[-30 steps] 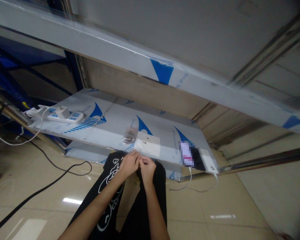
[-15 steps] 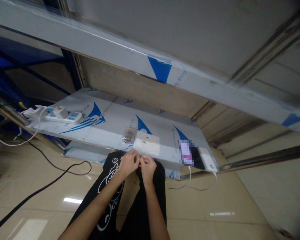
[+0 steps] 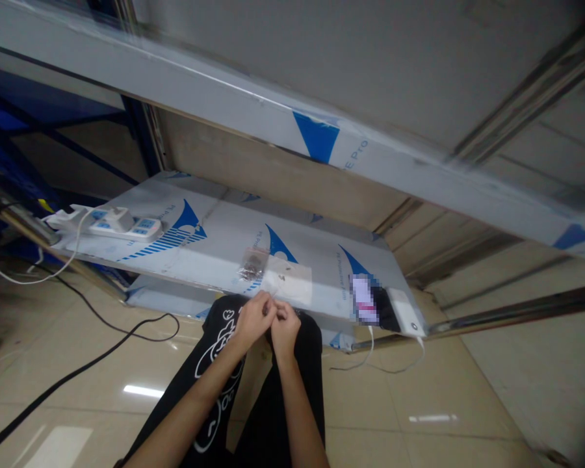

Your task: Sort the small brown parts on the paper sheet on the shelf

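Observation:
My left hand (image 3: 255, 318) and my right hand (image 3: 285, 324) meet above my knees, just in front of the shelf edge. The fingers of both are pinched together and touch at the tips. Whatever they pinch is too small or hidden to make out. Right beyond them, a white sheet (image 3: 299, 286) lies on the film-covered metal shelf (image 3: 214, 240), with a few tiny dark pieces (image 3: 283, 278) on it. Beside the sheet on the left is a clear plastic bag (image 3: 253, 263) with dark contents.
A white power strip (image 3: 146, 228) with plugs sits at the shelf's left end. To the right lie a pixelated phone (image 3: 364, 299), a dark item and a white box (image 3: 403, 311) with cables. An upper metal beam (image 3: 253, 104) crosses overhead. A black cable (image 3: 78, 379) runs over the floor.
My hands have drawn slightly closer together, the fingertips now overlapping more. The right hand has shifted a little to the left. Things on the shelf stay in place.

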### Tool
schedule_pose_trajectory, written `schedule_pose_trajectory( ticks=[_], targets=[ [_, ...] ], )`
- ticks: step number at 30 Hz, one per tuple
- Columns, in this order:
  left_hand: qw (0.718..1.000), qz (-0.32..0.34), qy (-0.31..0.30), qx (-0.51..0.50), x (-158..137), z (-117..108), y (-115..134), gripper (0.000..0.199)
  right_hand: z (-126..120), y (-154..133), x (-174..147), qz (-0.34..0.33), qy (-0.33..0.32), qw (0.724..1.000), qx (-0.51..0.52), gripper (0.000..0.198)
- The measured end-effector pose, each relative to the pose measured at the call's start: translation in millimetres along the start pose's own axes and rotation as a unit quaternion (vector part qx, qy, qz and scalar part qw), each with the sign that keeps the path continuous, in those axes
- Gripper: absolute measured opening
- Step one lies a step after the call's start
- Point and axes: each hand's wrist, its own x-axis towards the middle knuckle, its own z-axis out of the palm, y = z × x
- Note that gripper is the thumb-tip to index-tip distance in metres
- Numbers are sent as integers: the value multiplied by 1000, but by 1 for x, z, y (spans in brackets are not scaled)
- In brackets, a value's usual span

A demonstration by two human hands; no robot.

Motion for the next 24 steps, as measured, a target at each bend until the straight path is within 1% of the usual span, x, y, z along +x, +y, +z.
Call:
schedule_pose_trajectory(
  ticks=[4, 5, 9, 13, 18, 22, 24],
  targets=[
    [1000, 3, -6, 8, 1, 2, 1, 13, 2, 2, 0, 6, 10, 1000, 24, 26],
    [1000, 4, -8, 11, 1, 2, 1, 13, 2, 2, 0, 3, 15, 1000, 27, 25],
    [1000, 8, -18, 16, 1, 2, 0, 12, 2, 1, -1, -24, 30, 999, 10, 9],
    [999, 19, -12, 23, 0, 1, 0, 12, 0, 1, -1, -37, 17, 999, -9, 7],
    [998, 37, 9, 47, -1, 1, -1, 16, -2, 4, 0, -34, 1, 999, -7, 15],
    [998, 51, 14, 46, -1, 1, -2, 18, -6, 5, 2, -70, -8, 997, -40, 21],
    [997, 56, 21, 41, -1, 1, -1, 17, -8, 4, 3, -86, -32, 995, -46, 22]
  ],
)
